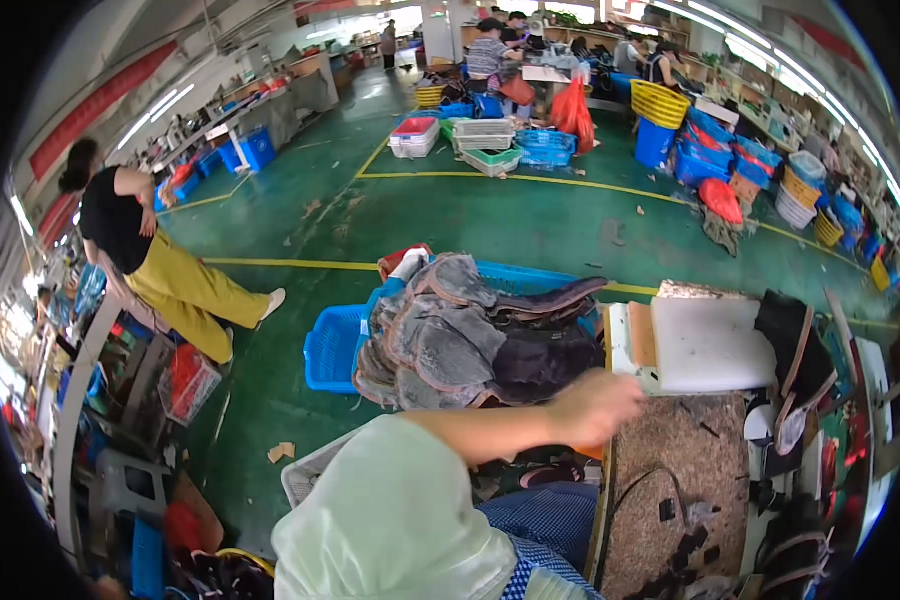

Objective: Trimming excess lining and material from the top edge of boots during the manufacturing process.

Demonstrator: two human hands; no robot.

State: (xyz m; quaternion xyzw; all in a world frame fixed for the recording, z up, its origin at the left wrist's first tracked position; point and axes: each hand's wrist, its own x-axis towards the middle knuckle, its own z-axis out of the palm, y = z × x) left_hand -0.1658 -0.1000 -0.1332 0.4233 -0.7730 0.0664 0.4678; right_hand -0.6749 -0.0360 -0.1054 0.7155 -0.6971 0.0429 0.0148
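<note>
My left hand (pixel 604 405) reaches across from a pale green sleeve (pixel 385 515). Its fingers are curled and slightly blurred, and anything inside them is hidden. The hand is over the left edge of a worn brown work board (pixel 675 450), just short of a white slab (pixel 715 343). Black scraps (pixel 688 545) and a thin dark cord (pixel 642 480) lie on the board. Left of the hand, a heap of grey and black soft pieces with brown edges (pixel 440 335) covers much of a blue basket (pixel 335 348). My right hand is out of the picture.
A black piece with a brown edge (pixel 795 345) hangs right of the slab. On the left, a person in yellow trousers (pixel 185 290) stands by a bench. Stacked bins (pixel 485 140), yellow baskets (pixel 660 102) and seated people are farther off across the green floor (pixel 450 215).
</note>
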